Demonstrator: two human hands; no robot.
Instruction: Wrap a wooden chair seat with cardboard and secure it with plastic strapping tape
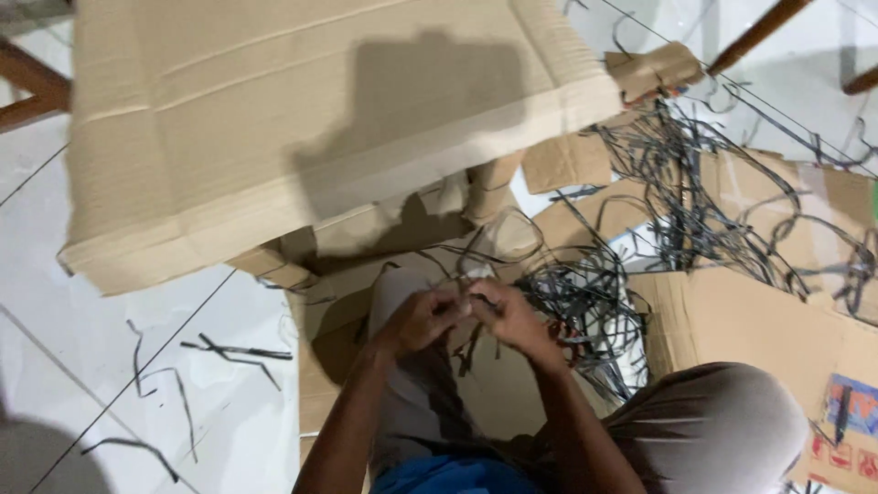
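Here the person is sitting on the floor, with both hands meeting just above one knee. The left hand (pixel 416 320) and the right hand (pixel 512 316) are pinching together, fingertips almost touching, around a thin dark strip (pixel 476 343) whose ends are hanging down between the wrists; both are closing narrowly on it, though the exact pinch is too small to make out. Just right of the right hand a tangled pile of dark strips (pixel 594 302) is lying on flattened cardboard (pixel 750 320), and more strips are spreading up toward the top right. A big cardboard box (pixel 302 119) is filling the upper left, tilted over smaller cardboard pieces. A few loose strips (pixel 229 352) are lying well apart on the white tiled floor (pixel 82 366) to the left.
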